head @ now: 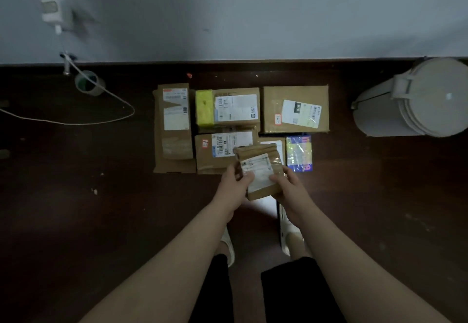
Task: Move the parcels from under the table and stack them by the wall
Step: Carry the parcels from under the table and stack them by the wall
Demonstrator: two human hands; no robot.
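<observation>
Head view, dim light. A small brown parcel [260,170] with a white label is held off the floor by both hands, over the near edge of a group of parcels. Its left edge is gripped by the left hand [234,183], thumb laid on the label and fingers curled underneath. Its lower right corner is gripped likewise by the right hand [291,187]. The parcel is tilted, label facing up.

Parcels are laid flat on the dark wooden floor [76,196], near the wall [253,13] but apart from it.
- Far left: a long carton [174,125], apparently resting on a wider flat carton.
- Far row, middle: a yellow-taped box [228,109] with a white label.
- Far row, right: a large carton [295,108] with a label set askew.
- Near row: a labelled box [217,153], just in front of the yellow-taped box.
- Near row, right: a colourful packet [299,153].
- Between the last two, a flat parcel [274,144] is largely hidden behind the held parcel.

The cartons are set close side by side; whether they touch cannot be told.

A lidded pale bin [415,99] is seen at the right by the wall. A tape roll [89,83] and a looping white cable [101,117] are on the floor at the left. The cable is led up to a plug [53,11] on the wall. Pale sandals [288,231] are visible below the arms.
</observation>
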